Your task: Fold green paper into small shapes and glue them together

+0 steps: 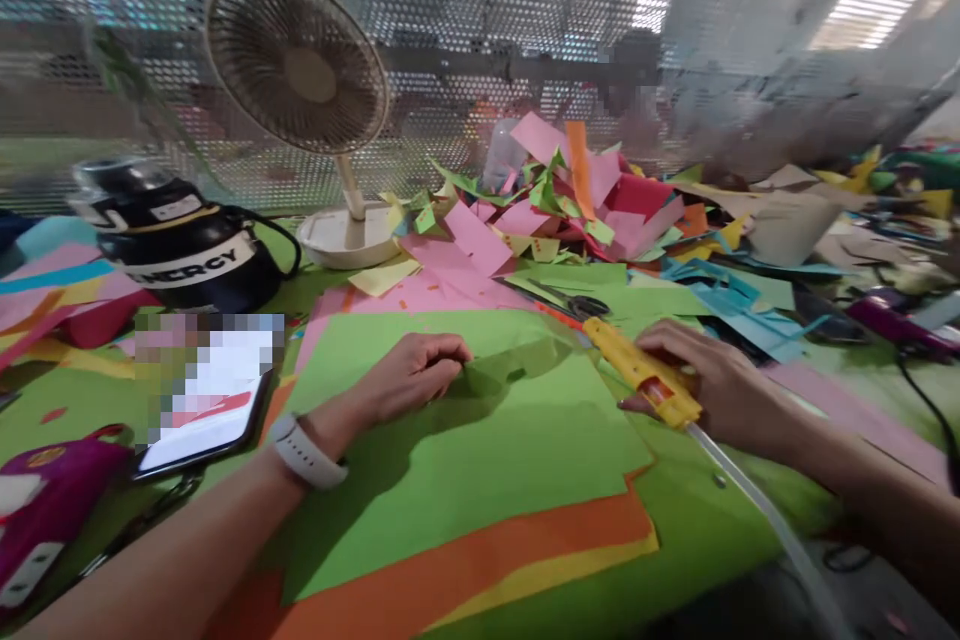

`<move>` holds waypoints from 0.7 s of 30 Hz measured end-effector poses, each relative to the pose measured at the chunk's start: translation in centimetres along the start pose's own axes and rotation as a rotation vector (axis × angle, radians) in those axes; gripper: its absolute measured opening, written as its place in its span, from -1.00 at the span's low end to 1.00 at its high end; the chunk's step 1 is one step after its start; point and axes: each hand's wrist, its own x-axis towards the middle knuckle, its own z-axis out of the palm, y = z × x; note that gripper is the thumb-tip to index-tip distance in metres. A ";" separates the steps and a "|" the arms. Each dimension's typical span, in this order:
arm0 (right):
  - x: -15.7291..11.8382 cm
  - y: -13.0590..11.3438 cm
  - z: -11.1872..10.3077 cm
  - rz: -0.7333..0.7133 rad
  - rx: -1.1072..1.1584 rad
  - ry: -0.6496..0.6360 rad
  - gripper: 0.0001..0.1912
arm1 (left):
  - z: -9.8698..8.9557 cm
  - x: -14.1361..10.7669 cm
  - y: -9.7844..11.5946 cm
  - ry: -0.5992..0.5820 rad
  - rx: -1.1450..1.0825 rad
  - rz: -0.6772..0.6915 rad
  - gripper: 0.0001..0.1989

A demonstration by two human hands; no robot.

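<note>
My right hand [720, 385] is wrapped round a yellow glue gun [637, 370], its nozzle pointing up and left. A long translucent glue stick [757, 500] runs out of the gun's rear toward me. My left hand [412, 375], with a white band on the wrist, is closed in a pinch at one end of a darker green paper piece [517, 360]. That piece is over a large green sheet [480, 490], and its far end reaches close to the nozzle. Orange paper [540, 540] and yellow paper [555, 575] stick out under the sheet. Scissors [585, 305] lie behind the nozzle.
A phone [217, 410] and a purple glue gun [67, 480] lie at left. Behind them stand a black flask [187, 250] and a fan [300, 70]. Paper scraps [480, 240] heap at the back. Another purple tool [892, 320] with a cord lies right.
</note>
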 end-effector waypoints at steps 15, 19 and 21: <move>-3.8 7.7 -2.0 0.160 -0.014 -0.046 -0.73 | -1.5 -0.3 1.1 0.187 0.214 -0.026 -0.63; -2.8 9.6 -1.3 0.186 0.024 -0.023 -0.69 | -3.7 -0.5 0.4 0.355 0.301 -0.013 -0.67; -2.4 10.4 -0.9 0.208 0.027 -0.007 -0.64 | -4.8 -0.7 -0.5 0.448 0.374 -0.018 -0.67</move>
